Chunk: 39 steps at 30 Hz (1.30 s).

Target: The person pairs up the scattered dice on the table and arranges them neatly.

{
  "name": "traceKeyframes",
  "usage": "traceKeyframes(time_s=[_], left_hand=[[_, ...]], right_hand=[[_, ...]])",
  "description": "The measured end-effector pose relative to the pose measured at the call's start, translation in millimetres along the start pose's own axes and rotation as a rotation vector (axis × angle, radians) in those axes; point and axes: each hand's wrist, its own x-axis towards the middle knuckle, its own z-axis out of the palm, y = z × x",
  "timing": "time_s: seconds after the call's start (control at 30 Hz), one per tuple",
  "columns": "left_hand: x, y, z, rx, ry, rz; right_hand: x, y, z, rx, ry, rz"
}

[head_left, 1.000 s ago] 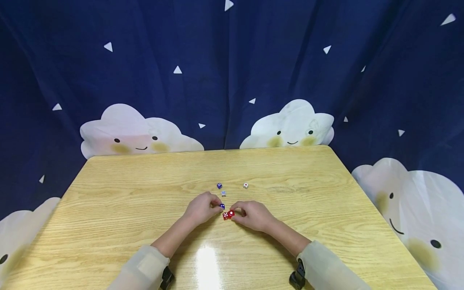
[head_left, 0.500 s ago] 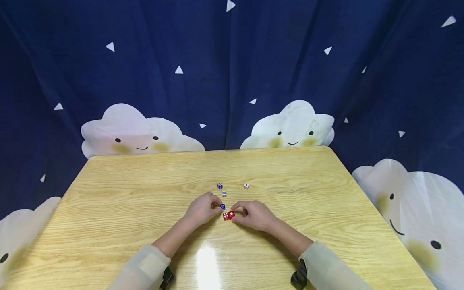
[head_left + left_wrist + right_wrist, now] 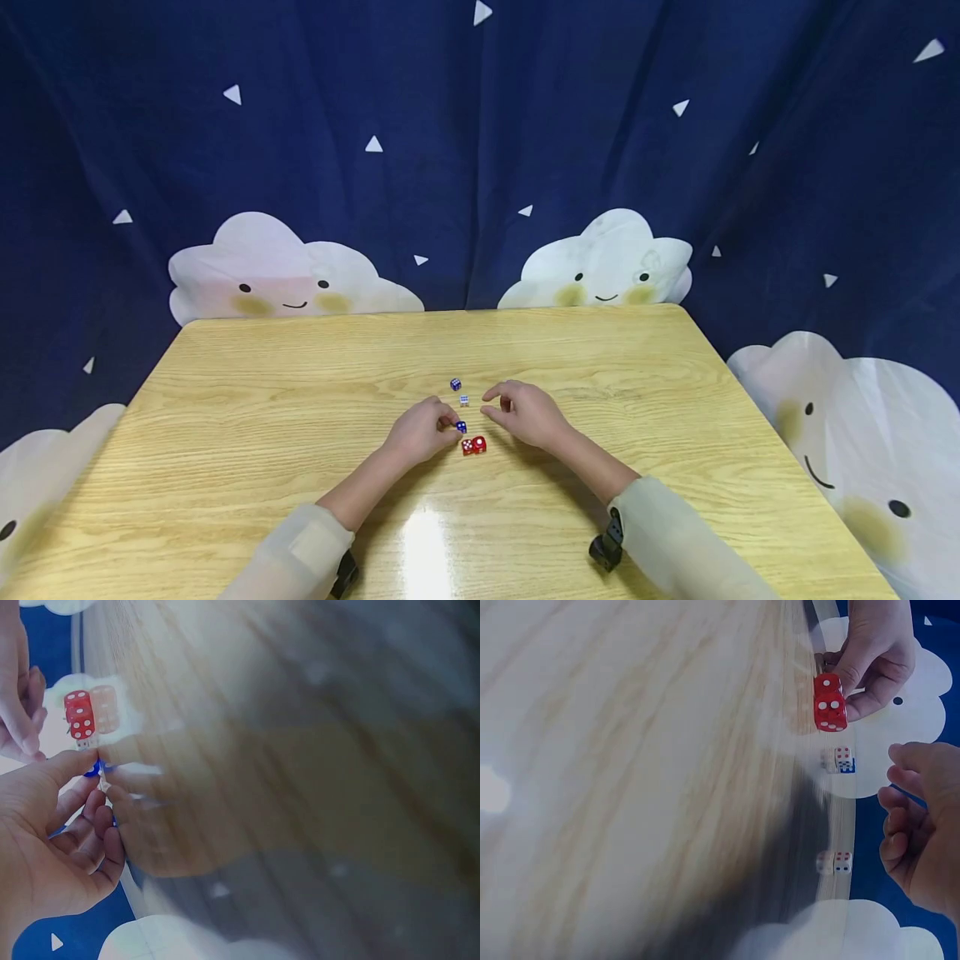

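My left hand [image 3: 423, 429] pinches a blue die [image 3: 461, 427] between thumb and index fingertips at the tabletop; in the left wrist view that blue die [image 3: 91, 769] is mostly covered by the fingers. Two red dice [image 3: 474, 446] sit side by side just nearer to me, at the left fingertips. My right hand [image 3: 528, 413] hovers to the right, thumb and index finger apart, with nothing between them. A white die [image 3: 843, 862] stands near it in the right wrist view; in the head view the hand hides this die.
Beyond the left hand, another white die [image 3: 463, 401] and a second blue die [image 3: 455, 384] stand on the wooden table [image 3: 300, 358]. A dark blue curtain [image 3: 420, 125] with clouds hangs behind the table's far edge.
My right hand has let go of the red die and moved away from me, now covering the white die on the right. The left hand keeps its place at the blue die.
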Motion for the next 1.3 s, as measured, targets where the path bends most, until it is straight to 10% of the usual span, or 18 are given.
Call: traceKeyframes(time_s=[1.3], left_hand=[[2.7, -1.6, 0.2, -0.023, -0.022, -0.001]], right_hand=[[57.4, -13.9, 45.2, -0.014, 0.047, 0.307]])
